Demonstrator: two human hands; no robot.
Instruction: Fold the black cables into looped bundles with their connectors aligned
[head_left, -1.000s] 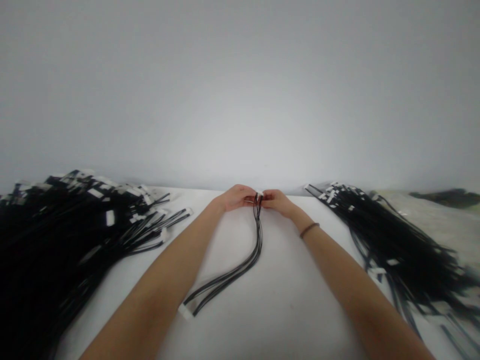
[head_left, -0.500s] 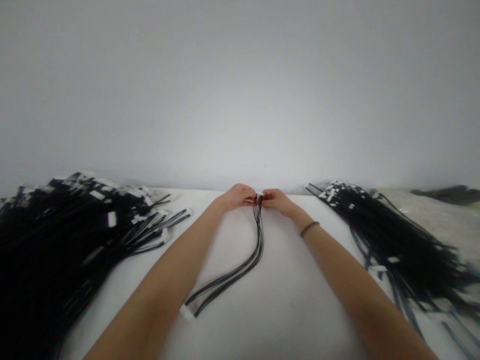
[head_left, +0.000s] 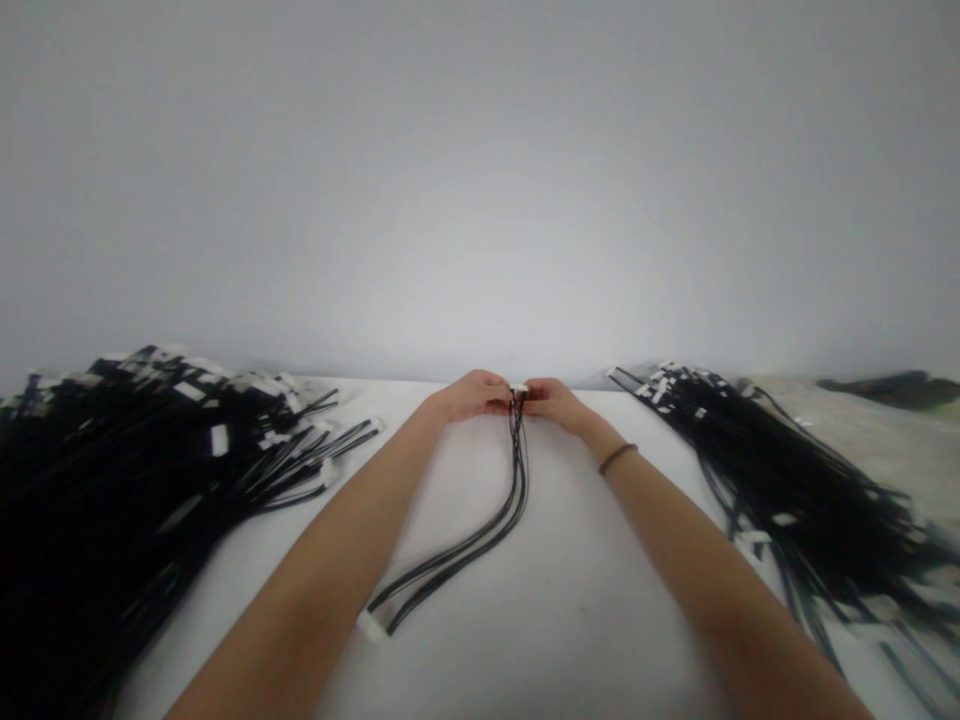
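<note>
A black wire harness (head_left: pixel 495 528) curves over the white tabletop between my arms. Its far end, a small white connector (head_left: pixel 518 388), is pinched between my left hand (head_left: pixel 478 394) and my right hand (head_left: pixel 551 402). Both hands are closed, with the fingertips meeting at the connector and the wires just below it. From there the wires hang toward me and bend left. At the near end a wider white connector (head_left: pixel 373 627) lies beside my left forearm. Exactly how each fingertip grips is too small to make out.
On the left a large heap of black harnesses with white connectors (head_left: pixel 112 480) covers the table (head_left: pixel 570 620). A second pile of harnesses (head_left: pixel 795 470) lies at the right. Beyond it is a clear plastic bag (head_left: pixel 847 420). A plain pale wall (head_left: pixel 480 200) rises behind the table.
The white connector at my fingertips shows a little more of its face, and the fingers have shifted slightly. Otherwise the harness and both arms hold nearly the same place.
</note>
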